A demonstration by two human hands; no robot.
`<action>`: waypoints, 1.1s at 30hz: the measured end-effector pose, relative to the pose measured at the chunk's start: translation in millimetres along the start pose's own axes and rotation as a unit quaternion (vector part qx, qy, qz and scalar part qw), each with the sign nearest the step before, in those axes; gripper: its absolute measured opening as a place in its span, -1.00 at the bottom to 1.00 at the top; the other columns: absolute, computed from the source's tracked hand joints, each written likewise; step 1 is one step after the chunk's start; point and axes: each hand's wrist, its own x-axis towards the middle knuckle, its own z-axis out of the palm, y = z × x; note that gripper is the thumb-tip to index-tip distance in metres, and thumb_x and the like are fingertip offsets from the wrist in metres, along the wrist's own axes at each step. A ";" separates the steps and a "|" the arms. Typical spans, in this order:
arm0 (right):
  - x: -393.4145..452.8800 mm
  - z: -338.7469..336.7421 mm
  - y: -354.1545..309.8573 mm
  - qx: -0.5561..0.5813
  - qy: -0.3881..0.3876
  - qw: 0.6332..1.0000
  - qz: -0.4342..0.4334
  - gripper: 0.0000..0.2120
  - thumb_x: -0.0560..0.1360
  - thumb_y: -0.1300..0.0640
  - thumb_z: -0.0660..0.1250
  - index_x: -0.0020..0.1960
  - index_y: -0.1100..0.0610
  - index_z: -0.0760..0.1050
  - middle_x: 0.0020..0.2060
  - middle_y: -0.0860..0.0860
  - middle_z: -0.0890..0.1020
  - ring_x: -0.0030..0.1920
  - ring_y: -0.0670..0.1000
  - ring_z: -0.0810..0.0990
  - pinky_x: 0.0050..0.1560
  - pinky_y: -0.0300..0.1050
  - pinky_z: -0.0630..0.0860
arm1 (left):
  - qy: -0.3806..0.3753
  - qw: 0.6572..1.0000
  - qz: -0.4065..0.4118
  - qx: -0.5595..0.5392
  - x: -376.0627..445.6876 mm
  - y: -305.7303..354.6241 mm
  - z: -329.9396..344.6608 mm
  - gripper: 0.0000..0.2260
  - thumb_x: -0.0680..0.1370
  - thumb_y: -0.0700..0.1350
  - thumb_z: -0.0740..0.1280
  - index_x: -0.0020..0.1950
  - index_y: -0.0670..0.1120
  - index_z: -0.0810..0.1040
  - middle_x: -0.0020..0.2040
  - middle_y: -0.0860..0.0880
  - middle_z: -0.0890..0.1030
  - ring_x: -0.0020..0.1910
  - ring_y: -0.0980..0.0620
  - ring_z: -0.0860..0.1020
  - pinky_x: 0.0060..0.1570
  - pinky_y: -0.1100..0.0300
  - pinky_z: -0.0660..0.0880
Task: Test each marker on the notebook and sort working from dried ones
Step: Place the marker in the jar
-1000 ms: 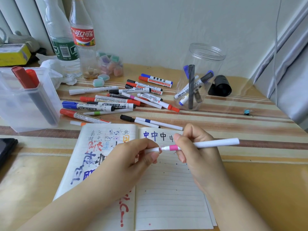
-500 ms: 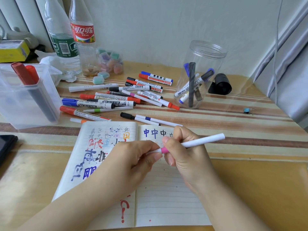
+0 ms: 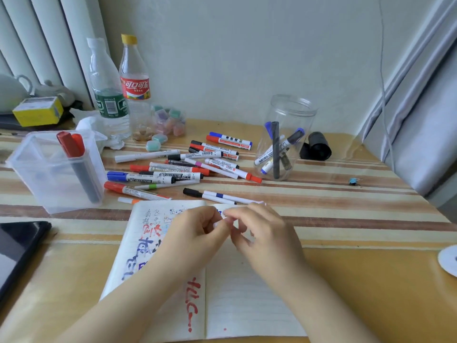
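My left hand [image 3: 190, 233] and my right hand [image 3: 264, 233] meet fingertip to fingertip over the open notebook [image 3: 247, 293], whose left page is full of colored test scribbles. Between the fingertips shows a small white piece of the thin pink-banded marker [image 3: 222, 222]. The rest of it is hidden by my right hand and motion blur. The left fingers pinch its cap end and the right fingers curl round the barrel. A pile of loose markers [image 3: 178, 169] lies behind the notebook. The round clear jar [image 3: 294, 107] holds several markers. The rectangular clear bin [image 3: 29, 169] holds red-capped ones.
Two plastic bottles [image 3: 133, 95] and a bag of pastel cubes [image 3: 168, 120] stand at the back. A black roll [image 3: 316, 146] lies right of the jar, a dark tablet [image 3: 17, 246] at the left edge, a white disc [image 3: 448, 261] at the right edge.
The marker's long white barrel, which stuck out to the right, has swung in behind my right hand. Both hands have drawn closer together over the notebook's top edge.
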 end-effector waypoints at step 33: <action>154.1 -68.9 89.5 -0.064 0.063 0.973 0.211 -0.73 0.56 0.14 0.22 0.22 0.15 0.52 0.09 0.07 0.44 0.18 0.08 0.41 0.23 -0.16 0.32 | -0.035 0.998 0.047 -0.009 29.0 12.1 -1.6 -0.85 0.52 -0.17 0.30 -0.24 0.01 0.48 -0.32 0.02 0.57 -0.42 0.12 0.48 -0.37 0.30 0.42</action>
